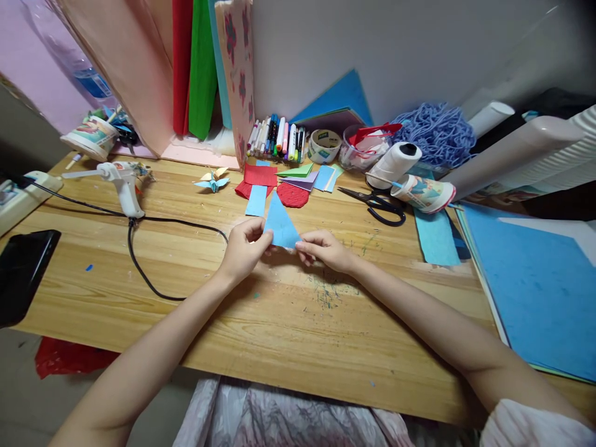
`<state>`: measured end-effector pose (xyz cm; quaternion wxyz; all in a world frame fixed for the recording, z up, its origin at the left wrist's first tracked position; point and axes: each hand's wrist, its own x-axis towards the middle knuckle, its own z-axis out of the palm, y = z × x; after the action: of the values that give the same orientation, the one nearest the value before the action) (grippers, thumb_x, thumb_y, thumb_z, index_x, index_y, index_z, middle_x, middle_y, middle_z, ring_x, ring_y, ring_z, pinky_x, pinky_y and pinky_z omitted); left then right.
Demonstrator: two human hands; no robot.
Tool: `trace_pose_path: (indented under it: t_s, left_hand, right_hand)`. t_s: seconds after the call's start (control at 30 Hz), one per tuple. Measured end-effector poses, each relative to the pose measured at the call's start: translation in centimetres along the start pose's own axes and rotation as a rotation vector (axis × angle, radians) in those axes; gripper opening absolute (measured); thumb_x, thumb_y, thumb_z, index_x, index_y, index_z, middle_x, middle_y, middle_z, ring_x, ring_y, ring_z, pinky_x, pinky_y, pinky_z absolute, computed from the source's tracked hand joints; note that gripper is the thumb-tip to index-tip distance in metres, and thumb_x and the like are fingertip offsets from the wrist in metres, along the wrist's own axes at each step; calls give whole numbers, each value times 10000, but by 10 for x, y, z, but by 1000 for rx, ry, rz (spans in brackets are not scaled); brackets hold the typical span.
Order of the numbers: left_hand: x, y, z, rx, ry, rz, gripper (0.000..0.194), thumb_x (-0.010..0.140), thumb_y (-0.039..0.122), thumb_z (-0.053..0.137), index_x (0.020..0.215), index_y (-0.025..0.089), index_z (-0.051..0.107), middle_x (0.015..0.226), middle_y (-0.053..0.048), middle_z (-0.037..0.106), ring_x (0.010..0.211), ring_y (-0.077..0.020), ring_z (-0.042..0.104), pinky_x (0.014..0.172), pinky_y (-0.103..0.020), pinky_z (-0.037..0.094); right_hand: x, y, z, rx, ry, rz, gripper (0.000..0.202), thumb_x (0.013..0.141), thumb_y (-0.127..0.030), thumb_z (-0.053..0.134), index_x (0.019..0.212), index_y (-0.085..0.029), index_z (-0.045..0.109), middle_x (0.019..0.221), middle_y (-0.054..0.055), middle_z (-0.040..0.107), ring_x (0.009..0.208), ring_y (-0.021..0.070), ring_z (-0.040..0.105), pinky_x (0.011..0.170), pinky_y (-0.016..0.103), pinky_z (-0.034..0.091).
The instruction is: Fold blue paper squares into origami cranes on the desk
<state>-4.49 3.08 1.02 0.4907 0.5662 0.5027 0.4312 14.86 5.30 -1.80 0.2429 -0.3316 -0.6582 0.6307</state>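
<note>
A small triangle of light blue paper [280, 225] is held just above the wooden table, its point facing away from me. My left hand [246, 248] pinches its left corner between thumb and fingers. At the right corner, my right hand [326, 251] grips the paper the same way. Just beyond the triangle lie a blue paper strip [256, 203], red crepe paper [261, 175], a red paper disc [293, 196] and folded green and purple papers [302, 180]. Two folded paper cranes [213, 180] sit farther left.
A white glue gun [121, 186] with a black cord [139, 273] stands left, near a black phone-like slab [25, 273]. Black scissors [379, 203], a thread spool [395, 162], a paper cup [426, 192] and blue yarn [433, 138] lie right. Blue sheets [535, 279] cover the right edge. Markers [278, 139] line the back.
</note>
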Motion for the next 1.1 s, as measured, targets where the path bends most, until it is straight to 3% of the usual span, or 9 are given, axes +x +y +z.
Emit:
trace_pose_path:
  t_s: [0.13, 0.2, 0.27, 0.37, 0.47, 0.63, 0.77, 1.1]
  left_hand:
    - [-2, -3, 4, 0, -177, -128, 180, 713, 306, 592, 649, 139, 574, 555, -10, 607, 488, -113, 542, 507, -222, 446]
    - [-4, -4, 8, 5, -240, -181, 190, 716, 319, 611, 684, 132, 594, 598, -26, 635, 522, -121, 565, 538, -229, 466]
    - [-4, -3, 9, 22, -232, -170, 205, 731, 341, 619, 739, 136, 620, 677, -36, 663, 600, -137, 599, 589, -236, 483]
    - [0, -2, 6, 46, -79, -75, 232, 754, 376, 616, 753, 147, 655, 775, -41, 687, 727, -154, 620, 669, -238, 483]
    - [4, -2, 2, 33, 13, -85, 241, 725, 380, 655, 700, 141, 677, 757, -47, 697, 732, -157, 620, 681, -238, 474]
    - [3, -5, 5, 98, -75, -156, 275, 716, 407, 656, 695, 138, 704, 710, -46, 700, 655, -149, 596, 596, -232, 458]
    - [0, -5, 8, 87, -136, -153, 234, 711, 368, 656, 703, 141, 707, 738, -51, 716, 664, -154, 609, 626, -253, 481]
    - [-2, -9, 10, 70, -134, -156, 137, 683, 243, 628, 679, 109, 658, 654, -33, 663, 571, -110, 579, 554, -205, 441]
  right_hand:
    - [4, 4, -2, 143, 285, -59, 290, 800, -442, 578, 763, -155, 586, 579, -29, 541, 495, 73, 466, 501, 212, 377]
    - [6, 7, -4, 170, 357, -62, 261, 768, -417, 621, 778, -159, 585, 539, -51, 496, 474, 72, 448, 483, 210, 367]
    - [7, 10, -6, 163, 389, -67, 258, 748, -407, 642, 747, -157, 577, 516, -56, 478, 455, 68, 427, 459, 206, 346]
    - [6, 11, -7, 135, 402, -94, 273, 727, -403, 659, 676, -161, 541, 516, -55, 472, 445, 59, 410, 444, 201, 330]
    - [5, 6, -5, 75, 365, -73, 296, 714, -432, 658, 674, -168, 531, 533, -48, 489, 449, 66, 435, 447, 208, 350]
    - [4, 2, 0, 48, 319, -22, 354, 691, -504, 655, 689, -176, 522, 519, -45, 500, 436, 85, 474, 439, 225, 379]
    - [5, 5, -1, 54, 316, -43, 353, 693, -495, 658, 658, -178, 506, 527, -46, 489, 439, 78, 467, 431, 221, 377]
    - [4, 4, 1, 5, 293, -67, 277, 706, -425, 663, 713, -173, 548, 576, -33, 518, 481, 86, 473, 460, 220, 378]
